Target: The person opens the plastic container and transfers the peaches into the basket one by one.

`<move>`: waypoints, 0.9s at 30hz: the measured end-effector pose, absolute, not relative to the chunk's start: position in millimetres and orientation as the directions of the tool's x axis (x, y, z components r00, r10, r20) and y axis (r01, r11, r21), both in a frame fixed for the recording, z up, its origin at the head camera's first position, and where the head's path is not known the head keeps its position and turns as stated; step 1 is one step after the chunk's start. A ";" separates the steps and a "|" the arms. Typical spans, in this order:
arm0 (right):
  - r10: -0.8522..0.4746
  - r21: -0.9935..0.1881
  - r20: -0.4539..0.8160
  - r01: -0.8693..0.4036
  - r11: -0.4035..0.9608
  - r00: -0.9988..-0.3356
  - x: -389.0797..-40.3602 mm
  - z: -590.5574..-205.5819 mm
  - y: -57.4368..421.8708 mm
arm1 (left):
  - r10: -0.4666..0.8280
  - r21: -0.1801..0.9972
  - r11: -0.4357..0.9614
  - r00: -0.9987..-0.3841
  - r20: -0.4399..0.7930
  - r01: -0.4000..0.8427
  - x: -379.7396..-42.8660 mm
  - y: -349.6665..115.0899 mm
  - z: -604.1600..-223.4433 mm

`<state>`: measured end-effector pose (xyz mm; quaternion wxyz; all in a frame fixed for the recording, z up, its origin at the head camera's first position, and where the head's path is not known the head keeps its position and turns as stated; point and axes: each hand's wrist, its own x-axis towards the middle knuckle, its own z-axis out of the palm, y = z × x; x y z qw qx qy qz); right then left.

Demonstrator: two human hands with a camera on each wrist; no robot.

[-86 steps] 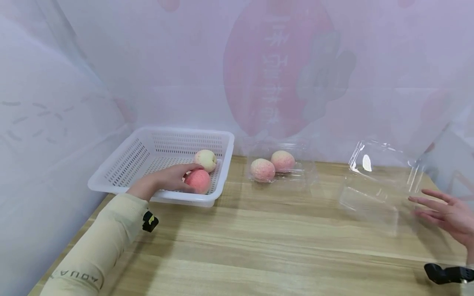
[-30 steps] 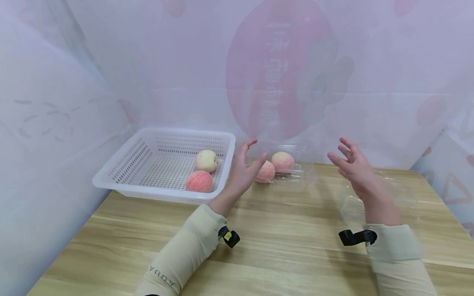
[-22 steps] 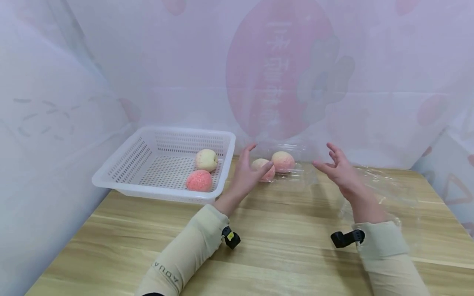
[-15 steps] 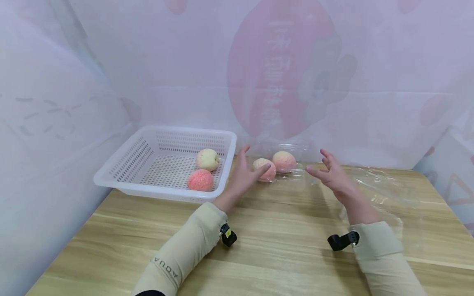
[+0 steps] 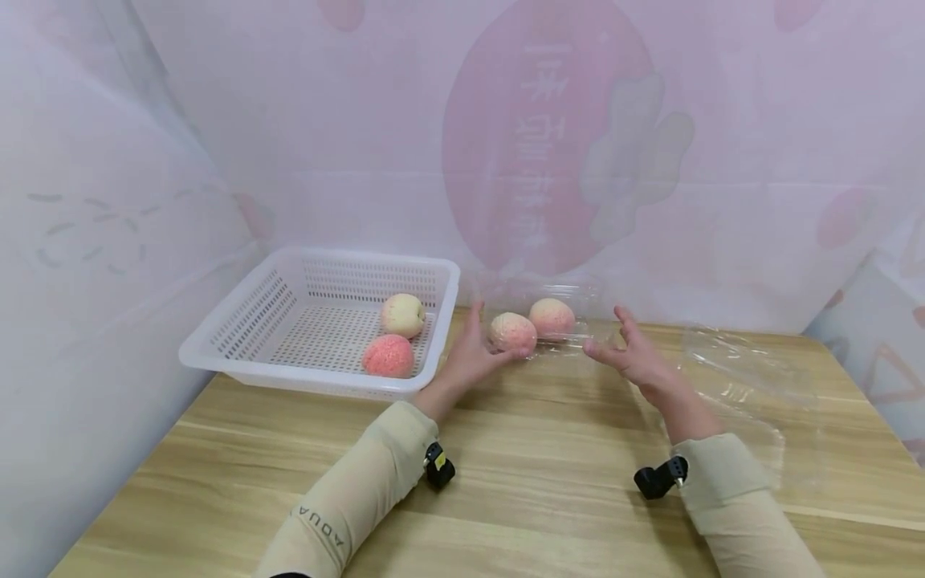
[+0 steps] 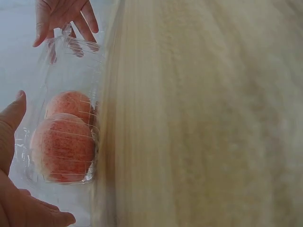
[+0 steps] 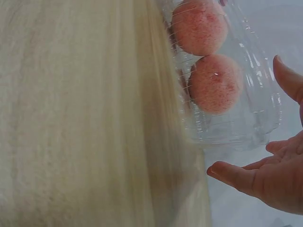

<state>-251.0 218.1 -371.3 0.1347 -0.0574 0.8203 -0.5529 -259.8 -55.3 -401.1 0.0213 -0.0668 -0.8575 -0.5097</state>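
Observation:
Two pink-and-cream peaches, a left one (image 5: 513,332) and a right one (image 5: 552,319), lie in a clear plastic box (image 7: 248,125) at the back of the table. My left hand (image 5: 470,355) is beside the box's left end, thumb and fingers spread apart. At the right end, my right hand (image 5: 637,358) is spread the same way, its thumb toward the box. In the right wrist view a gap shows between its fingers and the box; whether the left fingers touch the plastic I cannot tell. Neither hand grips anything.
A white perforated basket (image 5: 289,373) stands at the left, holding a pale peach (image 5: 402,315) and a pink peach (image 5: 389,356). Another clear plastic container (image 5: 751,377) lies at the right, partly behind my right forearm. A white printed sheet (image 5: 361,201) hangs behind the wooden table (image 5: 506,482).
My left hand has left the pink peach in the basket and moved right to the box. My right hand has come left from the other container, then lower and closer to the box.

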 end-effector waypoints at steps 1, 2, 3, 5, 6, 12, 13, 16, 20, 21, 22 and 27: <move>-0.246 -0.923 -0.161 0.057 0.381 -0.956 -251.6 -372.8 217.6 | 0.097 0.870 0.474 -0.990 0.099 0.134 -259.9 -55.5 -401.8; -0.248 -0.922 -0.165 0.060 0.383 -0.955 -251.9 -374.1 217.0 | 0.101 0.867 0.481 -0.990 0.094 0.131 -260.1 -55.8 -402.5; -0.252 -0.922 -0.169 0.063 0.382 -0.953 -252.0 -375.1 216.4 | 0.106 0.864 0.487 -0.990 0.089 0.129 -260.2 -56.0 -403.0; -0.260 -0.924 -0.169 0.061 0.378 -0.951 -252.5 -377.2 215.2 | 0.117 0.860 0.495 -0.990 0.081 0.128 -260.5 -56.6 -403.7; -0.264 -0.925 -0.169 0.061 0.375 -0.950 -252.7 -377.9 214.6 | 0.125 0.859 0.495 -0.989 0.078 0.130 -260.8 -57.0 -404.0; -0.290 -0.939 -0.172 0.067 0.337 -0.941 -253.9 -380.6 214.7 | 0.150 0.882 0.453 -0.986 0.072 0.133 -262.2 -57.8 -405.0; -0.295 -0.941 -0.171 0.068 0.331 -0.940 -254.0 -380.7 215.1 | 0.149 0.885 0.446 -0.986 0.070 0.130 -262.5 -57.6 -405.3; -0.301 -0.943 -0.171 0.067 0.326 -0.938 -254.1 -381.1 216.0 | 0.143 0.892 0.434 -0.987 0.071 0.127 -262.9 -56.8 -407.0; -0.291 -0.939 -0.171 0.066 0.337 -0.941 -254.2 -382.2 216.5 | 0.128 0.893 0.433 -0.989 0.074 0.123 -262.3 -55.7 -409.3; -0.286 -0.938 -0.169 0.065 0.340 -0.943 -254.1 -382.4 216.6 | 0.124 0.893 0.434 -0.990 0.073 0.120 -261.9 -55.6 -409.6; -0.283 -0.937 -0.167 0.063 0.343 -0.944 -253.9 -382.6 217.1 | 0.122 0.892 0.436 -0.990 0.071 0.117 -261.5 -55.3 -409.8; -0.287 -0.937 -0.151 0.044 0.347 -0.946 -250.0 -381.0 220.0 | 0.116 0.892 0.434 -0.990 0.085 0.127 -257.8 -54.6 -408.6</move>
